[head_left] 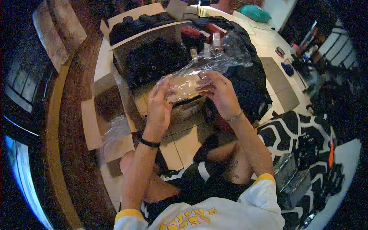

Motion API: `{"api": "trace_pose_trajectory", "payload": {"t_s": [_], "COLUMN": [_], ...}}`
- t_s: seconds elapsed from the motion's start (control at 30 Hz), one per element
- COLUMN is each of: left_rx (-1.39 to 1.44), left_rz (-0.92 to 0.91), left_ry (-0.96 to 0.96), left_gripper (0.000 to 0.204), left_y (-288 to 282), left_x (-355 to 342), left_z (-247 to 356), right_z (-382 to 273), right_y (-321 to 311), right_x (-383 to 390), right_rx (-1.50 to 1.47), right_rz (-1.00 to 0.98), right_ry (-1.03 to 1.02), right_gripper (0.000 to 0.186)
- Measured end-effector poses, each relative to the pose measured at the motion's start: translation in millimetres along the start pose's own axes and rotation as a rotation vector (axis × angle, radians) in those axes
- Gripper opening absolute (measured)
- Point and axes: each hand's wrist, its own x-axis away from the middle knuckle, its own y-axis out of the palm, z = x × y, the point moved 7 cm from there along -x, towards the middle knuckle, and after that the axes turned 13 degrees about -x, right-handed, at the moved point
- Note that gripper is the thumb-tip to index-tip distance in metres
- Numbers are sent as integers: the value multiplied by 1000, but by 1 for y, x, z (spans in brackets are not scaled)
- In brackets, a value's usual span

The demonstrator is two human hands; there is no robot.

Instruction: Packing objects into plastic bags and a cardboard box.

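Note:
Both hands are raised at the middle of the view, holding a crinkled clear plastic wrap (207,61) that stretches up to the right over dark items. My left hand (160,100) pinches its lower left part. My right hand (217,94) grips it farther right with curled fingers. Tan cardboard shows through or under the plastic; whether anything is inside it, I cannot tell. Behind my hands stands an open cardboard box (147,31) with dark contents, beside red items (193,31) and black fabric (251,80).
A second open box (91,126) with clear plastic is at left. A patterned black-and-white cloth (287,124) with dark objects lies right. A teal bag (249,12) and a flattened cardboard piece (280,86) lie on the tiled floor (180,143). My legs are folded below.

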Motion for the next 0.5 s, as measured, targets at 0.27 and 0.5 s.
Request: {"api": "trace_pose_trajectory", "payload": {"t_s": [0.27,0.5], "left_rx": [-210,-1022], "left_rz": [-67,-316], "left_ry": [-161,71], "left_gripper": [22,28], "left_y": [17,56], "left_x": [24,47], "left_z": [-51,-77], "right_z": [-19,-35], "right_y": [-57,-106], "right_x": [39,57], "right_rx": [74,9], "right_rz": [355,525], "right_ry": [-138,-222], "right_gripper": [38,40]}}
